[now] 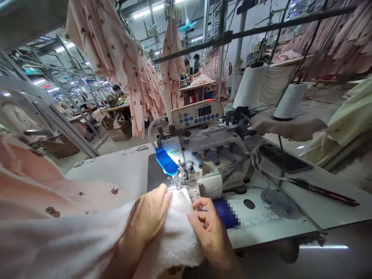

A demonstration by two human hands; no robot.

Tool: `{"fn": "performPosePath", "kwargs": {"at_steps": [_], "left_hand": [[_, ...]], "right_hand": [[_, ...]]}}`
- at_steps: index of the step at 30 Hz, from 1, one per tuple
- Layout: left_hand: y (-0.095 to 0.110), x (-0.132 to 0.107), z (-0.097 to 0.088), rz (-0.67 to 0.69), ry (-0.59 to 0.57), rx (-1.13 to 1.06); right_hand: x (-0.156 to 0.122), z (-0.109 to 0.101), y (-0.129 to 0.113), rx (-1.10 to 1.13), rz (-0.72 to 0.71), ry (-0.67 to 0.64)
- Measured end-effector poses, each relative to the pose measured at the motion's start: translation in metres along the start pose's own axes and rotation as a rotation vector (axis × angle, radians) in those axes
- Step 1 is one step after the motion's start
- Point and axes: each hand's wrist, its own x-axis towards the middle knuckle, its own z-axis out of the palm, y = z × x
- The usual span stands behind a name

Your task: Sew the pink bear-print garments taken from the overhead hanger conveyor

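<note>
A fleecy white piece of fabric [177, 217] lies under the needle area of an overlock sewing machine [200, 155] and drapes toward me. My left hand [151, 211] is closed on its left side, just before the presser foot, with the fingertips partly hidden. At the right edge, my right hand [207, 224] pinches the same fabric between thumb and fingers. More of the cloth, pink with small brown prints [95, 193], spreads over the table to the left. A blue guard [166, 161] sits above the lit needle area.
Two white thread cones [250, 87] stand behind the machine on the right. Dark-red-handled tweezers or snips [328, 192] and a clear round dish [279, 203] lie on the table [290, 228]. Pink garments [113, 42] hang overhead. Co-workers sit at far tables.
</note>
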Motion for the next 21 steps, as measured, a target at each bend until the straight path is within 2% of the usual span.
{"fn": "performPosePath", "kwargs": {"at_steps": [3,6,8,10,12,14,17,21], "left_hand": [[0.002,-0.007,0.003,0.028,0.02,0.103],[0.01,-0.006,0.003,0.013,0.033,0.231],[0.017,-0.003,0.001,-0.032,0.004,0.293],[0.022,-0.001,-0.001,-0.081,-0.049,0.325],[0.025,0.001,-0.001,-0.096,-0.075,0.347],[0.024,0.004,0.001,-0.07,-0.051,0.366],[0.018,0.017,0.006,-0.006,0.048,0.367],[0.005,0.028,0.006,0.045,0.142,0.32]], "right_hand": [[-0.006,-0.002,-0.008,-0.129,-0.078,0.051],[-0.005,-0.008,-0.016,-0.266,-0.219,0.039],[-0.002,-0.011,-0.019,-0.329,-0.332,0.027],[0.0,-0.014,-0.022,-0.342,-0.376,0.003],[0.001,-0.015,-0.024,-0.346,-0.323,-0.041],[0.003,-0.015,-0.027,-0.382,-0.217,-0.073],[0.012,-0.011,-0.032,-0.412,-0.102,-0.074],[0.023,-0.007,-0.031,-0.314,-0.076,-0.049]]}}
